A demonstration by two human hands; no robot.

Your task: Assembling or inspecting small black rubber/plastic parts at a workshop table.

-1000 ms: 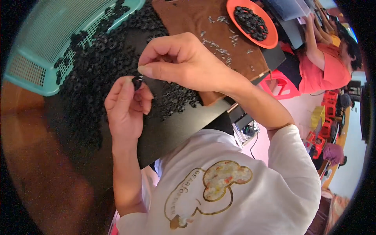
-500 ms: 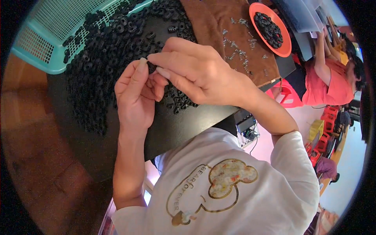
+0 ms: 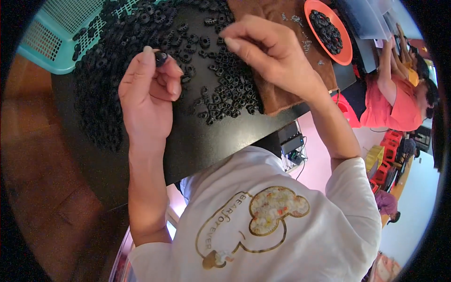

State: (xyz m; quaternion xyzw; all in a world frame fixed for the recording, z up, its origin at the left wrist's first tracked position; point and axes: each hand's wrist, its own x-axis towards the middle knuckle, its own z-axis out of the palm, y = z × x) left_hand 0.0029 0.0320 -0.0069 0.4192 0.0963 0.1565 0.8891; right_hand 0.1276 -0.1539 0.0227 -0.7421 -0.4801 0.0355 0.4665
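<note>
Raised over the dark table, my left hand [image 3: 149, 89] pinches a small black plastic part [image 3: 161, 58] between thumb and fingers. My right hand [image 3: 272, 54] is apart from it, above the edge of a brown cloth [image 3: 277, 91]. Its thumb and index finger are drawn together; anything between them is too small or hidden to make out. Below and between the hands lies a cluster of small black plastic pieces [image 3: 230, 91]. A large heap of black ridged parts [image 3: 101, 94] spreads to the left and behind the left hand. Small metal coil springs [image 3: 297, 19] lie on the cloth.
A turquoise mesh basket [image 3: 61, 61] stands at the far left, against the heap. An orange bowl [image 3: 346, 54] of black parts is at the far right. The table's near edge [image 3: 235, 157] runs before my body. Another person in a red top [image 3: 392, 103] sits to the right.
My hands have come apart. The right hand moved away to the right and up; the left drew slightly left, keeping the black part. The smaller-piece cluster now shows more.
</note>
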